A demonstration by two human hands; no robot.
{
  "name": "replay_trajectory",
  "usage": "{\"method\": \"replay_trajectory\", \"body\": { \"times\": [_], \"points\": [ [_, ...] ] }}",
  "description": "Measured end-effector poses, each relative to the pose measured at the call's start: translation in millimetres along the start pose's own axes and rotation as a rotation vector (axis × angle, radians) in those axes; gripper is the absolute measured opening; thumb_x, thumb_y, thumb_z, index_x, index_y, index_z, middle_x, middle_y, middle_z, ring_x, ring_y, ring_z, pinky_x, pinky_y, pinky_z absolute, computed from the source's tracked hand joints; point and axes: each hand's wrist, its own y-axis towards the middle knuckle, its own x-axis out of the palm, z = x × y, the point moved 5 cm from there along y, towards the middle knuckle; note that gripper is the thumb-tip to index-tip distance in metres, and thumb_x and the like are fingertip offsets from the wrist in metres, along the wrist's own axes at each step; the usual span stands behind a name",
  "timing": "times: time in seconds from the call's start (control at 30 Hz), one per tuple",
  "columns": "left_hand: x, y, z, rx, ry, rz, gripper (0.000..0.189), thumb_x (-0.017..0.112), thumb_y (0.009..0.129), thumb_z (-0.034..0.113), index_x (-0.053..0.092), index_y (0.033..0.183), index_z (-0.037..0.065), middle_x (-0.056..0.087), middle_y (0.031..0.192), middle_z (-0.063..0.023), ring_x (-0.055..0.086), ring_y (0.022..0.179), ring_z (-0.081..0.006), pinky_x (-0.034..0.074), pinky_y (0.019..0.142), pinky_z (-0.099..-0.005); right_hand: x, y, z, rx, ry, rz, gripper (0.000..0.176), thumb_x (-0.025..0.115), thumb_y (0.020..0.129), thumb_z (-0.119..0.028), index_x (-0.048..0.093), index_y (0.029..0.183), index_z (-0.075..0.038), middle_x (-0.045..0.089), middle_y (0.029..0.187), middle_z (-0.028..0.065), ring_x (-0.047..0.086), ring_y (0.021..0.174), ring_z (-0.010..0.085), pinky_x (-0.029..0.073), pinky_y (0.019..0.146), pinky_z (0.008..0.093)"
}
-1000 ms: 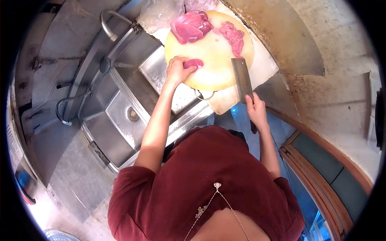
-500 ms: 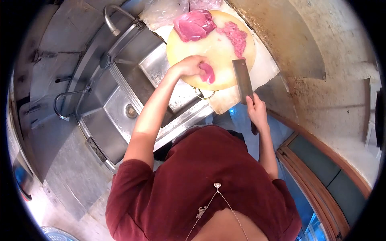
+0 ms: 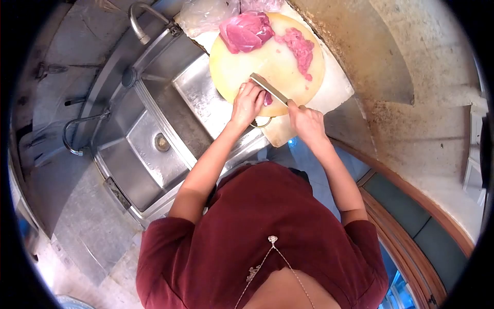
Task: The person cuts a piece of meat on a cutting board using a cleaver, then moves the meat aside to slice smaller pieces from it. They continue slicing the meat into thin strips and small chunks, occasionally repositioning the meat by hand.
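Note:
My right hand (image 3: 307, 122) is wrapped round the handle of a cleaver (image 3: 270, 89), whose blade is seen nearly edge-on over the near part of a round, pale yellow cutting board (image 3: 242, 67). Beside the blade, my left hand (image 3: 247, 104) has its fingers bent down on a small piece of raw meat (image 3: 267, 99), partly hidden by the fingers and the blade. A large lump of raw meat (image 3: 247, 32) lies at the board's far side. Thin cut bits of meat (image 3: 299, 49) are heaped at the far right of the board.
To the left is a steel double sink (image 3: 170, 121) with two curved taps, the far tap (image 3: 139, 23) near the board. Clear plastic bags (image 3: 206, 15) lie behind the board. A stained wall (image 3: 396, 67) stands close on the right.
The cleaver has swung left from the board's right edge onto the small piece of meat. My left hand has turned and shifted slightly nearer to me, fingers now beside the blade.

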Motion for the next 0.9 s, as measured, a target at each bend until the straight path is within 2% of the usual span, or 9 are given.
{"method": "replay_trajectory", "body": {
  "times": [0.23, 0.33, 0.43, 0.5, 0.63, 0.7, 0.9],
  "points": [
    [20.9, -11.2, -17.1, -0.079, 0.004, 0.019, 0.030, 0.067, 0.072, 0.002, 0.063, 0.102, 0.005, 0.058, 0.104, -0.0124, 0.054, 0.093, -0.0352, 0.047, 0.082, -0.0406, 10.2, -16.6, -2.4, -0.081, -0.209, -0.059, 0.038, 0.054, 0.075, -0.009, 0.054, 0.112, 0.000, 0.061, 0.063, 0.0121, 0.064, 0.055, 0.0249, 0.051, 0.047, 0.0357],
    [23.3, -12.4, -19.6, -0.077, 0.014, 0.018, 0.029, 0.068, 0.071, 0.002, 0.065, 0.100, 0.005, 0.059, 0.103, -0.0116, 0.054, 0.093, -0.0347, 0.048, 0.082, -0.0401, 10.6, -7.3, -2.9, -0.123, -0.257, -0.070, 0.039, 0.054, 0.075, -0.009, 0.052, 0.112, 0.001, 0.061, 0.062, 0.0111, 0.064, 0.055, 0.0238, 0.051, 0.048, 0.0346],
    [19.5, -9.4, -16.7, -0.067, 0.031, 0.026, 0.023, 0.068, 0.071, 0.005, 0.066, 0.093, 0.003, 0.060, 0.096, -0.0112, 0.055, 0.092, -0.0323, 0.048, 0.081, -0.0380, 31.8, 25.6, -8.0, -0.186, -0.172, -0.049, 0.036, 0.055, 0.076, -0.010, 0.053, 0.110, 0.001, 0.062, 0.062, 0.0110, 0.065, 0.057, 0.0233, 0.052, 0.049, 0.0345],
    [16.3, -8.6, -13.5, -0.067, 0.036, 0.027, 0.020, 0.068, 0.071, 0.006, 0.066, 0.090, 0.002, 0.060, 0.093, -0.0106, 0.056, 0.091, -0.0308, 0.048, 0.081, -0.0369, 40.0, 60.5, -18.3, -0.126, -0.035, -0.125, 0.024, 0.052, 0.080, -0.008, 0.053, 0.103, -0.002, 0.064, 0.067, 0.0175, 0.066, 0.062, 0.0283, 0.052, 0.052, 0.0396],
    [14.5, -9.7, -11.0, -0.054, 0.006, 0.065, 0.020, 0.068, 0.070, 0.004, 0.066, 0.090, 0.004, 0.060, 0.094, -0.0087, 0.056, 0.091, -0.0297, 0.049, 0.081, -0.0367, 37.5, 90.0, -22.9, -0.105, 0.084, -0.173, 0.018, 0.051, 0.081, -0.010, 0.055, 0.098, -0.004, 0.064, 0.067, 0.0187, 0.066, 0.065, 0.0329, 0.052, 0.057, 0.0436],
    [14.5, -10.1, -11.2, -0.025, -0.012, 0.123, 0.021, 0.069, 0.071, 0.004, 0.066, 0.091, 0.004, 0.060, 0.095, -0.0084, 0.056, 0.092, -0.0296, 0.048, 0.081, -0.0366, 29.5, 89.4, -10.6, -0.045, 0.105, -0.214, 0.017, 0.051, 0.082, -0.010, 0.056, 0.097, -0.004, 0.063, 0.067, 0.0181, 0.065, 0.065, 0.0347, 0.052, 0.059, 0.0451],
    [16.4, -12.5, -15.6, -0.066, 0.069, 0.111, 0.022, 0.069, 0.072, 0.009, 0.066, 0.093, 0.005, 0.060, 0.100, -0.0083, 0.056, 0.092, -0.0297, 0.050, 0.079, -0.0369, 5.6, 6.3, 9.9, -0.086, -0.179, -0.205, 0.020, 0.051, 0.081, -0.010, 0.056, 0.099, -0.005, 0.063, 0.065, 0.0156, 0.066, 0.063, 0.0302, 0.052, 0.055, 0.0387]
  ]
}}
